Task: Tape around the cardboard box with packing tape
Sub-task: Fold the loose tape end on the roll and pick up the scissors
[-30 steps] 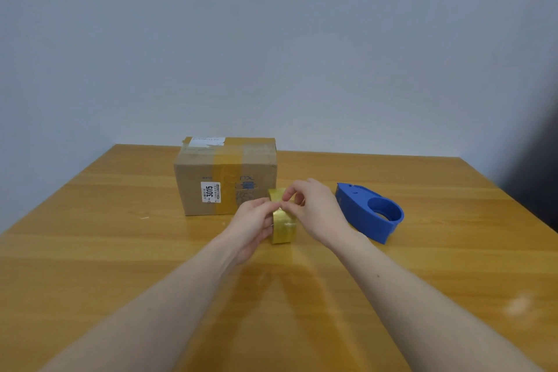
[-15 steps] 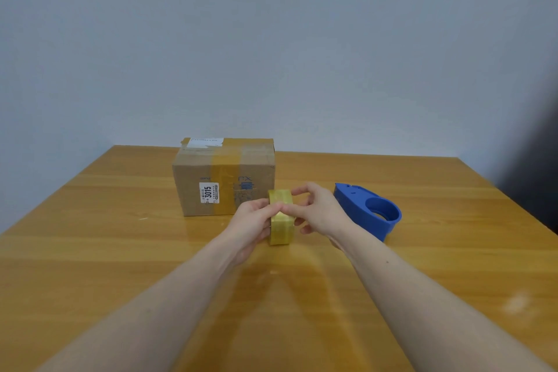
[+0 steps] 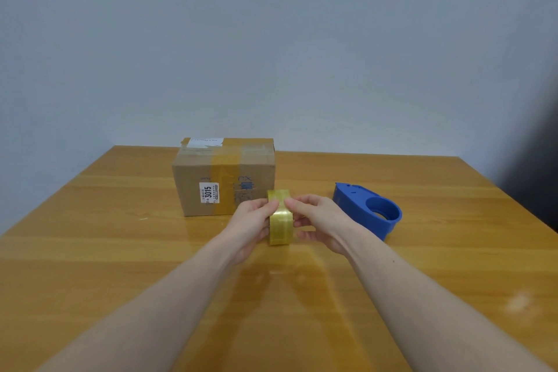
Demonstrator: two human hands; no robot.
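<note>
A yellowish roll of packing tape stands on edge just above the table, in front of the cardboard box. My left hand grips its left side. My right hand holds its right side, with thumb and fingertips pressed on the roll's upper rim. The cardboard box sits behind the hands, closed, with a brown tape strip across its top and front and a white label reading 3015.
A blue plastic tape dispenser lies to the right of my right hand. The wooden table runs to a grey wall behind the box. A dark shape stands past the table's right edge.
My right hand has come down from the top of the roll to its right side, and its fingertips now rest on the upper rim. The left hand and box stay put.
</note>
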